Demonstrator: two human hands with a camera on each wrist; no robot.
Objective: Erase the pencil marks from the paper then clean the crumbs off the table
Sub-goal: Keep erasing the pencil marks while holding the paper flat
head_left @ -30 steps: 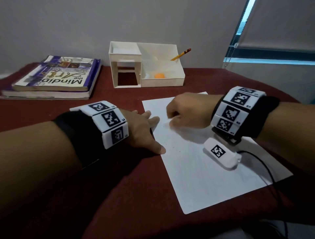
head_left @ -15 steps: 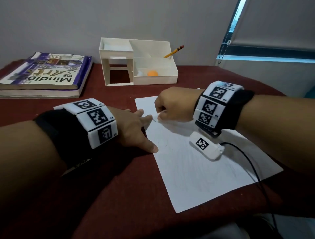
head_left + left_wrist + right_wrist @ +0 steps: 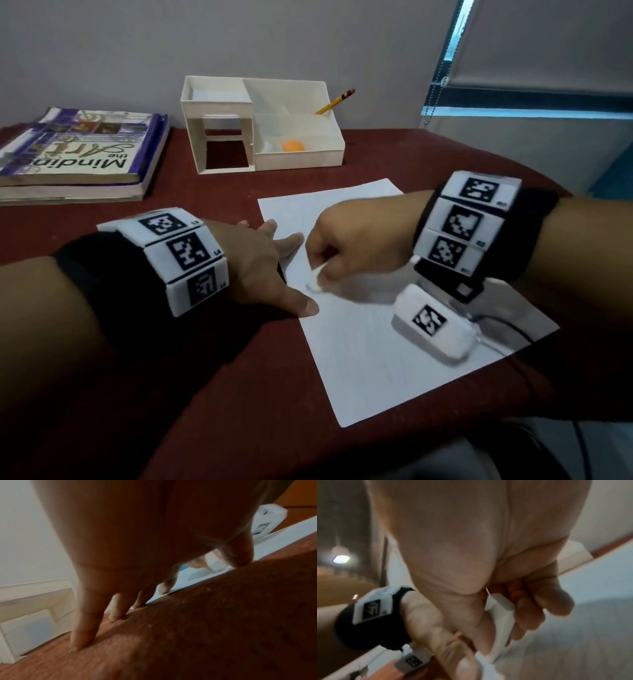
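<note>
A white sheet of paper (image 3: 370,349) lies on the dark red table (image 3: 219,411) with faint pencil marks (image 3: 329,298) near its left side. My right hand (image 3: 346,246) pinches a white eraser (image 3: 314,281) and presses it on the paper; the right wrist view shows the eraser (image 3: 500,616) between thumb and curled fingers. My left hand (image 3: 270,263) lies flat with spread fingers, thumb on the paper's left edge, fingertips (image 3: 82,641) on the tablecloth. The left wrist view shows the eraser (image 3: 214,563) past the thumb.
A white desk organizer (image 3: 260,126) at the back holds a pencil (image 3: 337,100) and an orange ball (image 3: 293,146). Two stacked books (image 3: 78,154) lie at the back left. A white tagged device (image 3: 433,323) with a cable hangs below my right wrist. Pale specks (image 3: 149,625) dot the cloth.
My right hand has slid the eraser down the paper towards me, closer to the left thumb. The left hand has stayed pressed on the paper's edge. The head view has shifted slightly.
</note>
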